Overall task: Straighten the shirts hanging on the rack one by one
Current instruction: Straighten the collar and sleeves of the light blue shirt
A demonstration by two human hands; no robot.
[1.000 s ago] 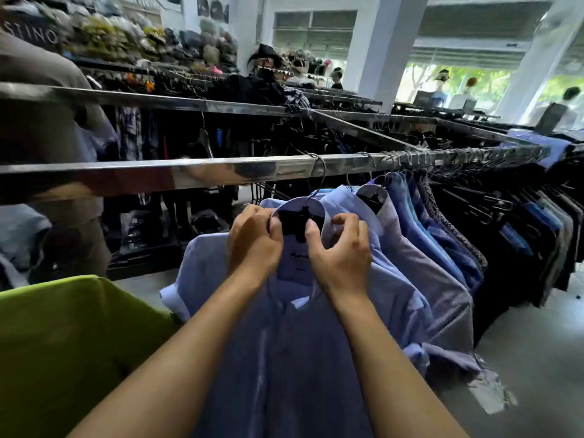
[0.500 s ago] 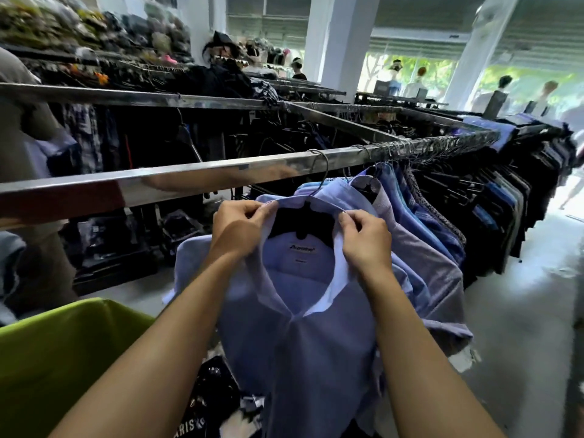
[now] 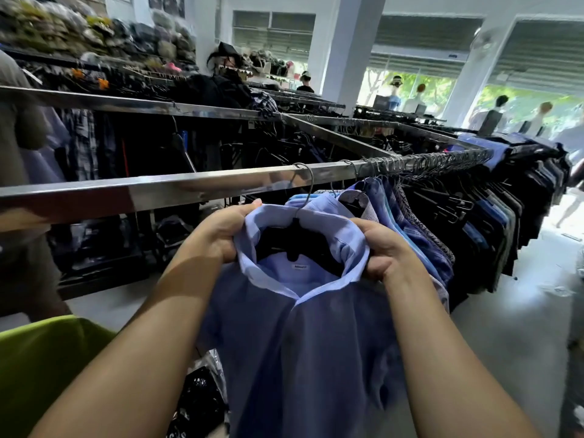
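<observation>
**Soft blue shirt, held by its collar at mid-frame**

The blue shirt (image 3: pixel 300 343) hangs in the centre of the frame on a black hanger (image 3: pixel 294 245). The hanger's wire hook (image 3: pixel 308 184) goes over the steel rail (image 3: pixel 189 184) that crosses the picture from left to right. The left hand (image 3: pixel 221 235) grips the left side of the collar (image 3: pixel 350 245), fingers curled into the cloth and the thumb on the outer face. The right hand (image 3: pixel 382 251) grips the right side the same way, with collar fabric bunched inside the fist.

The shirt looks to be light woven cloth, thin and limp, draping in loose folds below the collar. It should weigh next to nothing and is not fragile, but it creases readily and could slide off the hanger's smooth shoulders. The collar band is the stiffest part (and the natural handle), so a hold there, then at the shoulder seams, seems the best way to square it. The hook may swing on the rail if pulled unevenly.

A small white neck label (image 3: pixel 300 266) sits inside the back of the collar; its dark print is too small to read. To the right, the other shirts (image 3: pixel 395 210) are packed close on the rail, and none shows a legible tag. At the bottom edge a shiny black bag (image 3: pixel 196 399) lies on the floor, any lettering on it unclear.
</observation>
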